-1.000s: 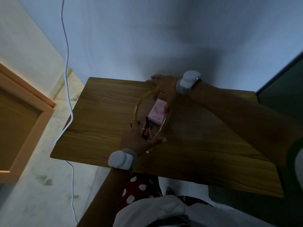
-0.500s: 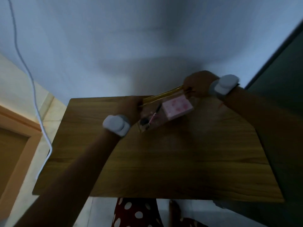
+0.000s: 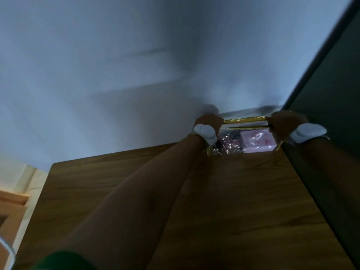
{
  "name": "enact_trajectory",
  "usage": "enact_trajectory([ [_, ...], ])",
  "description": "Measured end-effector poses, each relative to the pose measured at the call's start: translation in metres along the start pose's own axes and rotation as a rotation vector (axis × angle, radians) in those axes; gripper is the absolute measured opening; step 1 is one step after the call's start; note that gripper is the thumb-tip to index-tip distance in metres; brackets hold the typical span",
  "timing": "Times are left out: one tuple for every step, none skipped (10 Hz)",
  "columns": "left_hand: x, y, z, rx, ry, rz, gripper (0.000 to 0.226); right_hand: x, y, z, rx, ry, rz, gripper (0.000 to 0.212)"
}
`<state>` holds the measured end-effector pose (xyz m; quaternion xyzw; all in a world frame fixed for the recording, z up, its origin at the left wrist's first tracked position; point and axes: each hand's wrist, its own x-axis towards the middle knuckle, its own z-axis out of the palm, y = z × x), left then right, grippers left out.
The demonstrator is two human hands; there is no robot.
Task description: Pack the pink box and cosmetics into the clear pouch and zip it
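Observation:
The clear pouch (image 3: 231,148) with gold trim stands upright at the table's far edge, its gold top band stretched level between my hands. My left hand (image 3: 209,121) is closed on the band's left end and my right hand (image 3: 284,123) on its right end. Through the clear wall the pink box (image 3: 257,142) shows in the right half of the pouch. Dark and pink cosmetics (image 3: 228,143) lie in the left half. Whether the zip is closed along the band cannot be made out in the blur.
The wooden table (image 3: 224,201) fills the lower view, with a pale wall behind it. A dark panel (image 3: 335,117) runs close along the table's right side. An orange wooden frame (image 3: 11,211) and pale floor lie to the lower left.
The pouch went from lying open on the table to being held upright by its top ends. Both hands carried it farther away and to the right, and the view tilted upward.

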<state>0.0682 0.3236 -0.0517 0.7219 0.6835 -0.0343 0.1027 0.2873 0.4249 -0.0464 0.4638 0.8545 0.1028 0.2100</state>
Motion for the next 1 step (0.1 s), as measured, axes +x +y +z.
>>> enact_trajectory([
  [-0.0086,-0.0049,-0.0368,-0.008,-0.084,0.031,0.026,-0.0163,0.0074,-0.0236,-0.076,0.051,-0.084,0.028],
])
